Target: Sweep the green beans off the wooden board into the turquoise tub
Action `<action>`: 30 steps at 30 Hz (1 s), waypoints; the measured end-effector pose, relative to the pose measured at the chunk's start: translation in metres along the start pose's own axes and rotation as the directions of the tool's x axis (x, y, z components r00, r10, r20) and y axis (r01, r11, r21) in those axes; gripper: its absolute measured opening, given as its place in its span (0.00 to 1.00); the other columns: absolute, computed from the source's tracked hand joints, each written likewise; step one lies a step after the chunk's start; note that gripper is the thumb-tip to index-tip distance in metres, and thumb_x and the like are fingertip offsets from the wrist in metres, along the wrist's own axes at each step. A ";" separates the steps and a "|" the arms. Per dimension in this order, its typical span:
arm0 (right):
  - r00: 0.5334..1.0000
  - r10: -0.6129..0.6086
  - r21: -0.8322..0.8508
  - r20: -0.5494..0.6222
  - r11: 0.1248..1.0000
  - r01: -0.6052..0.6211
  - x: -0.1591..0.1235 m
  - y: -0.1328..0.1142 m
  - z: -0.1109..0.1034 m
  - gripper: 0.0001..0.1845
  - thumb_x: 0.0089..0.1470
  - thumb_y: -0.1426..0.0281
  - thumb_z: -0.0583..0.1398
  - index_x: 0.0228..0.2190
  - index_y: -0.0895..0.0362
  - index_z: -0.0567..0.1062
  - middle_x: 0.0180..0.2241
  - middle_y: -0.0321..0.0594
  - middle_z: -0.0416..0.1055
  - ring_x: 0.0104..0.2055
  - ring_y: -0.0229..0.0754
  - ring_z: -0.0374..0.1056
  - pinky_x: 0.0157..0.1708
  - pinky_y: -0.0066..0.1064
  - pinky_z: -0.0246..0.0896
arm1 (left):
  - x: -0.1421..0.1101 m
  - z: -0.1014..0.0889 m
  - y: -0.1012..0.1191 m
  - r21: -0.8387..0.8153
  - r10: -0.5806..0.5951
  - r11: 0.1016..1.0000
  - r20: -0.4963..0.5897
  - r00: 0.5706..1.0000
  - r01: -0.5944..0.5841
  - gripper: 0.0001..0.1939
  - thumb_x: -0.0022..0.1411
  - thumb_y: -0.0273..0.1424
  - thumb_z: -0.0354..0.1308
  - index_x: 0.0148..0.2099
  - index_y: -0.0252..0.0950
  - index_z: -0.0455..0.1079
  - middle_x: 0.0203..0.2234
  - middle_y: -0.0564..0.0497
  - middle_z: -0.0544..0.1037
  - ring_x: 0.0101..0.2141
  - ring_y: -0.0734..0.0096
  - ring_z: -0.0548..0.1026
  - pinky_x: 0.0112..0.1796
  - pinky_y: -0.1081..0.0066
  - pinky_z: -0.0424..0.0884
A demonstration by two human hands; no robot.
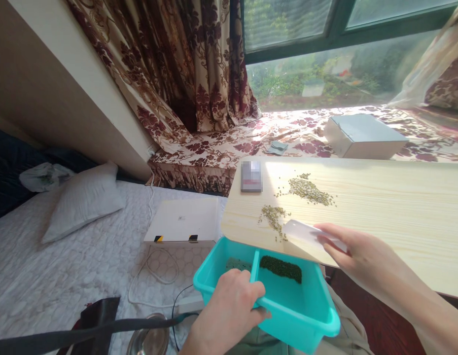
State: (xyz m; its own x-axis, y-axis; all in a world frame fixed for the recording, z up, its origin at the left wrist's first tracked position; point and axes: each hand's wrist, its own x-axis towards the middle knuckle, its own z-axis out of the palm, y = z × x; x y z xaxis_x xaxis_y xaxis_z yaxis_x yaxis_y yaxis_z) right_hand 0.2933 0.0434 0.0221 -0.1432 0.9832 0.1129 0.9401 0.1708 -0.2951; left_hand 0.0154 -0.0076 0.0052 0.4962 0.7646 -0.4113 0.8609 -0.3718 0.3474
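Observation:
A teal two-compartment bin (295,323) is held below the table's front edge, with my left hand (229,305) closed on its near rim by the divider. Dark green beans or grains (281,269) lie against the far side of its right compartment. A paler, thin layer of grains (238,265) shows in the left one, partly behind my hand. Over the table, my right hand (362,251) grips a flat white scraper-like piece (301,232). Its tip meets a small pile of pale greenish seeds (273,217). A larger pile of similar seeds (310,191) lies farther back.
A blurred-out small box (251,176) stands at the wooden table's (391,207) left end. Behind the table, a grey-white box (365,135) sits on the floral window ledge. Left are a bed (103,256), a white carton (184,219), a cable and a metal bowl (149,337).

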 end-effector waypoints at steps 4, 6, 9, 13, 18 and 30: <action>1.000 -0.001 -0.038 0.020 0.999 0.002 0.003 -0.005 0.001 0.19 0.57 0.64 0.54 0.42 0.47 0.83 0.29 0.42 0.82 0.28 0.52 0.77 0.23 0.35 0.62 | -0.005 0.000 -0.005 -0.007 -0.020 1.000 -0.023 1.000 0.020 0.14 0.63 0.42 0.70 0.36 0.38 0.72 0.35 0.52 0.74 0.41 0.60 0.72 0.39 0.68 0.64; 0.999 0.004 -0.030 0.048 1.000 -0.002 0.004 -0.008 0.002 0.18 0.57 0.64 0.54 0.42 0.48 0.82 0.29 0.42 0.82 0.28 0.52 0.77 0.23 0.35 0.62 | -0.006 0.000 -0.006 -0.009 -0.032 0.999 -0.029 0.999 0.032 0.15 0.63 0.43 0.70 0.36 0.39 0.73 0.34 0.52 0.74 0.41 0.60 0.72 0.38 0.68 0.64; 0.997 0.001 0.015 0.074 1.000 -0.002 0.002 -0.011 0.001 0.18 0.58 0.64 0.54 0.41 0.49 0.82 0.32 0.42 0.83 0.30 0.51 0.77 0.24 0.35 0.64 | -0.007 0.002 -0.008 -0.009 -0.034 0.999 -0.046 0.998 0.033 0.15 0.63 0.44 0.70 0.37 0.39 0.73 0.34 0.52 0.74 0.41 0.59 0.73 0.38 0.67 0.64; 0.997 0.004 0.037 0.072 0.999 -0.007 0.000 -0.011 -0.001 0.18 0.57 0.63 0.53 0.41 0.49 0.82 0.31 0.42 0.82 0.29 0.51 0.77 0.25 0.35 0.64 | -0.007 0.005 -0.009 -0.010 -0.024 1.000 -0.055 0.998 0.023 0.16 0.63 0.44 0.70 0.36 0.39 0.73 0.34 0.52 0.74 0.41 0.59 0.73 0.38 0.67 0.64; 0.997 0.017 0.036 0.081 0.999 -0.020 0.001 -0.012 -0.003 0.18 0.57 0.63 0.53 0.41 0.49 0.81 0.33 0.42 0.82 0.31 0.52 0.78 0.26 0.36 0.65 | -0.007 0.003 -0.009 -0.003 -0.024 1.000 -0.045 0.999 0.024 0.16 0.63 0.44 0.69 0.36 0.38 0.73 0.34 0.52 0.74 0.41 0.59 0.73 0.39 0.67 0.65; 0.999 -0.044 0.084 0.029 0.996 0.042 -0.005 -0.011 -0.007 0.18 0.57 0.62 0.55 0.40 0.50 0.83 0.31 0.40 0.83 0.28 0.48 0.78 0.22 0.32 0.65 | -0.006 0.001 -0.008 -0.011 -0.018 1.000 -0.055 0.998 0.018 0.15 0.62 0.43 0.71 0.36 0.39 0.73 0.34 0.52 0.75 0.41 0.59 0.73 0.39 0.67 0.66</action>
State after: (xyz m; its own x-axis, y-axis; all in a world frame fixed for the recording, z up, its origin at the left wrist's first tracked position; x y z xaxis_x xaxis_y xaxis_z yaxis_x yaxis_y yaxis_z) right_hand 0.2853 0.0361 0.0312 -0.1934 0.9762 0.0985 0.9038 0.2163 -0.3691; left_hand 0.0057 -0.0099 0.0040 0.4735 0.7992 -0.3703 0.8682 -0.3525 0.3492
